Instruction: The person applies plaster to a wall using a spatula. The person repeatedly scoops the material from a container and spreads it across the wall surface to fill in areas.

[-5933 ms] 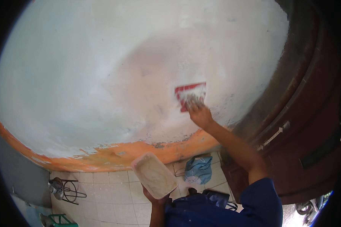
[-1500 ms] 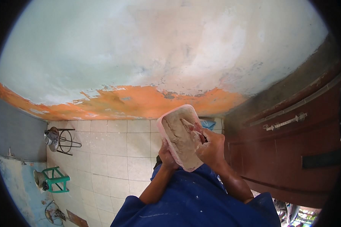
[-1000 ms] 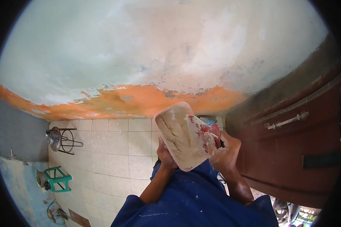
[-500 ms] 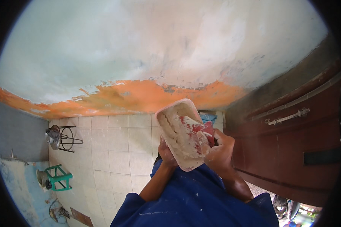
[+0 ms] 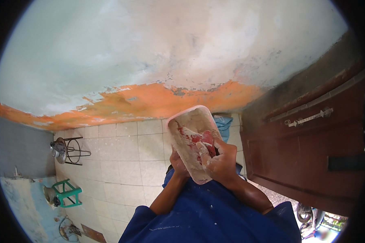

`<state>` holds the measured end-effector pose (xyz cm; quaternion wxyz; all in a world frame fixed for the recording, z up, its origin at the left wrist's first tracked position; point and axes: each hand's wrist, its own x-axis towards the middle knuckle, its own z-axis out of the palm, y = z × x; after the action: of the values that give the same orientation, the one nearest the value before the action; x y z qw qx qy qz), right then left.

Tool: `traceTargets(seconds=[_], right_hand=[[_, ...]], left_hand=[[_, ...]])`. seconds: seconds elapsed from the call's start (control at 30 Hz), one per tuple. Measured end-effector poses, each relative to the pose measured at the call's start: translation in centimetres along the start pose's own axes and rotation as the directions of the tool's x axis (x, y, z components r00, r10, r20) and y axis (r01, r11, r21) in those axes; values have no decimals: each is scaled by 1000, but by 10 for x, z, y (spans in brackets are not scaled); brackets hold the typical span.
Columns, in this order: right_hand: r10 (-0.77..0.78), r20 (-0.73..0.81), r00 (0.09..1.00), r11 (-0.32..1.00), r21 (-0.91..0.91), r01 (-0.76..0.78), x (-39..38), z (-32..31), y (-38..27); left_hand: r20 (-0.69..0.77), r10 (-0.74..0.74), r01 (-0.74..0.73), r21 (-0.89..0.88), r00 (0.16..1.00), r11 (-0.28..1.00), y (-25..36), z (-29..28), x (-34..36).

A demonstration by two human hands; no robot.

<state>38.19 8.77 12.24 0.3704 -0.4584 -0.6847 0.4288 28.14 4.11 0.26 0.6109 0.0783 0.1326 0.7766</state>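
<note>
My left hand [image 5: 178,164] grips the left side of a pale pink plastic tub [image 5: 171,121] of beige paste, held in front of my body. My right hand [image 5: 223,162] grips a red spreader [image 5: 205,139] smeared with white paste; its blade lies in the tub, angled toward the upper left. My right thumb is coated in paste. Beyond the tub rises a patchy whitish wall [image 5: 182,48] with a peeling orange band [image 5: 134,101] along its bottom.
A dark round stool [image 5: 61,150] with things on it and a green plastic stool [image 5: 69,194] stand at the left. A blue bag [image 5: 223,125] lies at the wall's foot. A brown door [image 5: 296,154] is on the right, with a wheeled vehicle [image 5: 304,212] partly visible beyond it.
The spreader was against the wall earliest and is now in the tub. Over the last second its blade has shifted leftward across the paste, and my right hand has moved left with it.
</note>
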Motion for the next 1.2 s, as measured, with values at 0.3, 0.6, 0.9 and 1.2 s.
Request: traceTargets(seconds=[0.3,0.6,0.9,1.2], right_hand=[[-14,83,996,993,120,4,7,-11,6],[178,23,984,970,162,-180,15,-31,-1],[470,39,882,534,783,-319,33,-62,25],[173,-72,982,828,551,-105,30,-75,19]], left_hand=[[-12,-6,8,170,1000,985,1,7,1],[53,-28,34,-105,998,994,-4,6,9],[11,-81,81,-146,997,986,-3,26,19],[-41,-203,197,-107,978,974,-8,50,43]])
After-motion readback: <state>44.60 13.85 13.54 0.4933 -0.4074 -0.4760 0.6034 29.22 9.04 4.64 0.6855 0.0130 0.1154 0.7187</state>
